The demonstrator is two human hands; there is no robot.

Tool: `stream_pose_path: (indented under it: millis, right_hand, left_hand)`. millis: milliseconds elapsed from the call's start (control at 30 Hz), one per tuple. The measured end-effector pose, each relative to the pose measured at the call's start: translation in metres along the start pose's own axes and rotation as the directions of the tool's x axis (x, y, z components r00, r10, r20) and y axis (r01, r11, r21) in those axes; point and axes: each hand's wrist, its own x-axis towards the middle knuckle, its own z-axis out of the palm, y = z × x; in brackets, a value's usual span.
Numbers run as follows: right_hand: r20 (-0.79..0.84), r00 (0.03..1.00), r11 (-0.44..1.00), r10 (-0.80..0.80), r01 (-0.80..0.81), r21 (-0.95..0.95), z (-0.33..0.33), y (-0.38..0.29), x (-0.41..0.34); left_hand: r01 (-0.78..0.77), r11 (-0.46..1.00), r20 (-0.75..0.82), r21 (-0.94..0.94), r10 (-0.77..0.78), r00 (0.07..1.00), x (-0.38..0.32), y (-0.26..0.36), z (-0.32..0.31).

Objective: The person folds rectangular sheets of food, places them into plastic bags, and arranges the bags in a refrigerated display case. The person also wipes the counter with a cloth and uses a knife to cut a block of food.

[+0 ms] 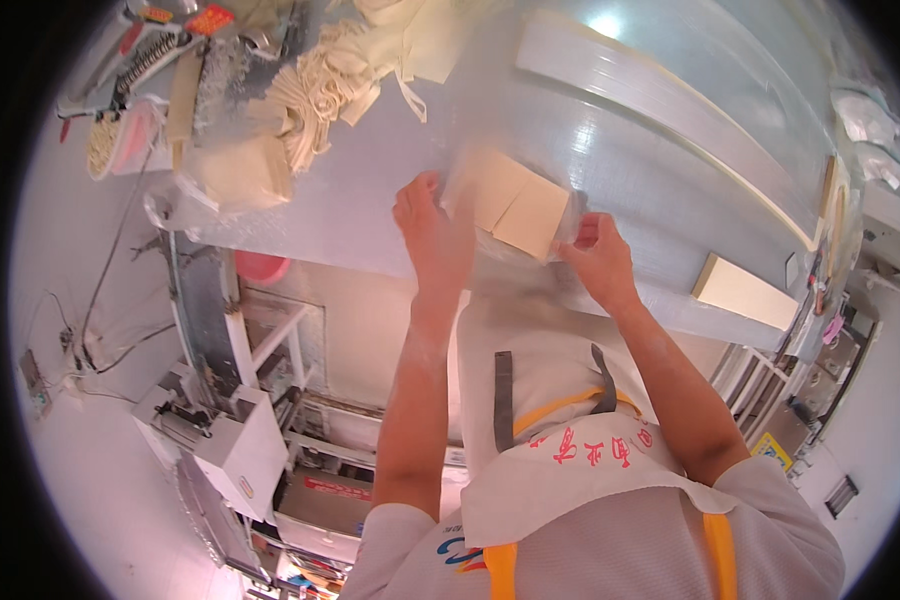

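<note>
Two side-by-side pieces of pale yellow sheet dough (529,206) lie on clear plastic film (487,244) on the metal worktop (367,202) in front of me. My left hand (435,232) is at their left, its fingers curled on the film's edge. At their right, my right hand (600,259) pinches the film close to the dough's near corner. A blur over the middle of the picture softens the left fingertips and the dough's far left side.
Cut noodles (322,82) are heaped at the far left, near a plastic-wrapped stack of dough sheets (244,169). A long pale slab (660,112) stretches across the right side. A smaller dough block (746,292) sits by the near right edge. Below the worktop shows a pink basin (262,266).
</note>
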Motion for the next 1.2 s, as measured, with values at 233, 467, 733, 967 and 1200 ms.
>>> stream_pose_path:
  millis: [233,467,733,967,1200]
  right_hand:
    - [0.074,0.991,0.971,0.111,-0.124,0.205,-0.025,0.044,-0.003]
    - [0.195,0.978,0.734,-0.079,-0.075,0.675,-0.067,-0.002,-0.028]
    - [0.142,0.977,0.3,-0.162,-0.088,0.95,-0.038,-0.088,-0.062]
    - [-0.075,0.997,0.507,-0.002,0.065,0.859,0.024,-0.149,-0.066]
    - [-0.193,0.971,0.405,0.143,0.121,0.906,-0.009,-0.146,-0.094]
  left_hand:
    - [0.458,0.88,0.2,-0.13,-0.429,0.881,0.005,0.005,-0.029]
    - [0.587,0.377,0.475,-0.717,-0.352,0.806,0.028,0.044,-0.069]
    - [0.502,0.705,0.697,-0.502,-0.014,0.717,0.046,0.09,-0.107]
    - [-0.346,0.897,-0.03,-0.277,0.351,0.936,0.074,-0.022,-0.209]
    - [0.323,0.937,0.196,-0.134,-0.295,0.935,0.223,-0.186,-0.29]
